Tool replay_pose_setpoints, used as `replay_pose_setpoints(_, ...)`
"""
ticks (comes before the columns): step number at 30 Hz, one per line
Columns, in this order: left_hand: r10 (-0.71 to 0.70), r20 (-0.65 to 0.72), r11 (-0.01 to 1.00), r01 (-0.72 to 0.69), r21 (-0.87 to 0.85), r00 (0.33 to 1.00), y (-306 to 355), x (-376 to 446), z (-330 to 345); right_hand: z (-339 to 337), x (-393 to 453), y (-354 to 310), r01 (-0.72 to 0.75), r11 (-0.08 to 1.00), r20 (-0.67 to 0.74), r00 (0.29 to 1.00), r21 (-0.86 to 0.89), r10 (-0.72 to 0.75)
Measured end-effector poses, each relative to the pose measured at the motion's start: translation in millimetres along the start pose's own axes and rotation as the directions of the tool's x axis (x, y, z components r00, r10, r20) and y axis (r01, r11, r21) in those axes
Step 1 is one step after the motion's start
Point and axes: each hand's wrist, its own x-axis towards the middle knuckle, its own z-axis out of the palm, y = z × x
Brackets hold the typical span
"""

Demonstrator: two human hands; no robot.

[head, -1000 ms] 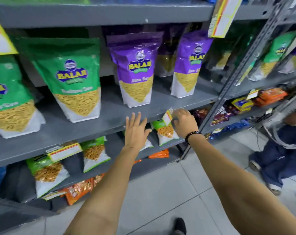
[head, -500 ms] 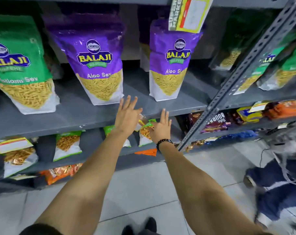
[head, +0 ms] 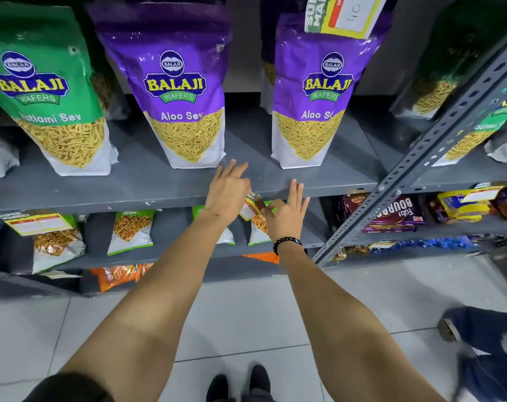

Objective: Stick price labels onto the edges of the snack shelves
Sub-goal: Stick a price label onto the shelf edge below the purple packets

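Note:
A small yellow-bordered price label (head: pixel 253 205) sits at the front edge of the grey snack shelf (head: pixel 101 198), between my two hands. My right hand (head: pixel 287 211), with a black bead bracelet at the wrist, pinches the label's right end with thumb and forefinger, the other fingers spread upward. My left hand (head: pixel 227 190) lies against the shelf edge at the label's left end, fingers spread over the shelf top; its grip on the label is hidden. Purple Aloo Sev bags (head: pixel 185 91) stand on the shelf just above.
A green sev bag (head: pixel 43 88) stands left. Labels hang on the upper shelf (head: pixel 345 15), lower left (head: pixel 34 224) and right bay (head: pixel 478 195). A perforated grey upright (head: pixel 420 158) slants right. Biscuit packs (head: pixel 391 213) sit beyond it. Another person's leg (head: pixel 487 338) is bottom right.
The view has moved closer to the shelf. My right hand shifted from the small bags below up to the shelf edge, and both hands now meet at the label.

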Motion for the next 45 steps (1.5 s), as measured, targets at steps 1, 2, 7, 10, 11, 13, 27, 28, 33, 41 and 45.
replay_pose_setpoints(1, -0.013, -0.003, 1.0, 0.013, -0.016, 1.0, 0.0, -1.9, 1.0, -3.1, 1.1, 1.6, 0.028, 1.0, 0.012, 1.0, 0.001, -0.028)
replay_pose_setpoints(2, -0.028, -0.005, 0.999, 0.027, -0.034, 1.0, 1.0, -4.5, 2.4, -6.3, 2.6, 2.7, 0.061, 0.998, 0.027, 0.998, 0.001, -0.061)
replay_pose_setpoints(7, -0.143, -0.067, 0.978, 0.131, -0.159, 0.987, 6.6, -18.7, 8.5, -27.8, 13.2, 13.9, 0.204, 0.979, 0.126, 0.972, -0.021, -0.2)
replay_pose_setpoints(10, -0.169, -0.034, 0.973, 0.161, -0.168, 0.985, 8.4, -26.0, 13.9, -42.4, 24.4, 21.0, 0.281, 0.959, 0.188, 0.945, -0.044, -0.268)
replay_pose_setpoints(11, -0.18, -0.021, 0.971, 0.174, -0.161, 0.983, 8.8, -27.5, 16.9, -46.0, 28.4, 21.8, 0.299, 0.953, 0.209, 0.936, -0.049, -0.283)
replay_pose_setpoints(13, -0.198, -0.01, 0.971, 0.194, -0.139, 0.98, 9.6, -29.4, 24.4, -50.0, 34.4, 22.2, 0.326, 0.943, 0.26, 0.918, -0.06, -0.301)
replay_pose_setpoints(27, -0.172, -0.103, 0.97, 0.187, 0.155, 0.98, 16.2, -25.2, 19.8, -47.7, 40.6, 17.3, 0.341, 0.925, 0.205, 0.93, -0.168, -0.306)
replay_pose_setpoints(28, -0.185, -0.093, 0.965, 0.199, 0.174, 0.978, 15.5, -24.7, 20.3, -48.4, 41.0, 16.6, 0.336, 0.927, 0.205, 0.932, -0.167, -0.3)
replay_pose_setpoints(33, -0.253, -0.035, 0.962, 0.256, 0.091, 0.967, 11.1, -20.7, 28.4, -49.4, 43.1, 13.0, 0.315, 0.933, 0.213, 0.937, -0.174, -0.276)
replay_pose_setpoints(41, -0.264, -0.021, 0.959, 0.265, 0.098, 0.964, 13.2, -17.0, 25.9, -48.9, 43.8, 8.8, 0.271, 0.947, 0.195, 0.952, -0.171, -0.237)
replay_pose_setpoints(45, -0.284, -0.032, 0.955, 0.285, 0.079, 0.958, 13.4, -13.6, 24.6, -49.3, 45.1, 6.6, 0.246, 0.953, 0.184, 0.959, -0.176, -0.214)
